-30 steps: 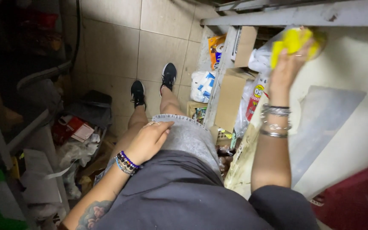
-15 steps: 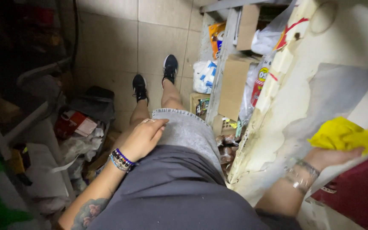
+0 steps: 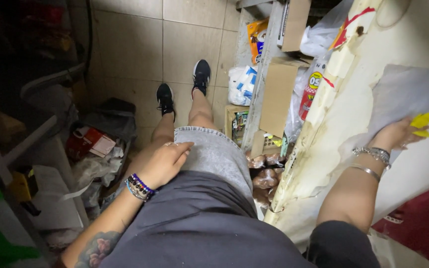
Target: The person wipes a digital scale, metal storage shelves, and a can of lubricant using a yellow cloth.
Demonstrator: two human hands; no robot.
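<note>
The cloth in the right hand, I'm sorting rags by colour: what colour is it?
Bright yellow. The cloth shows past the right hand in the head view.

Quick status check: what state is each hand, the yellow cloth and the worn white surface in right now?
Right hand: closed on the yellow cloth, pressing it to the surface.
Yellow cloth: crumpled, mostly hidden by the hand.
Left hand: empty, resting flat on the thigh.
White surface: stained, edge peeling.
Cardboard box: closed, upright.
</note>
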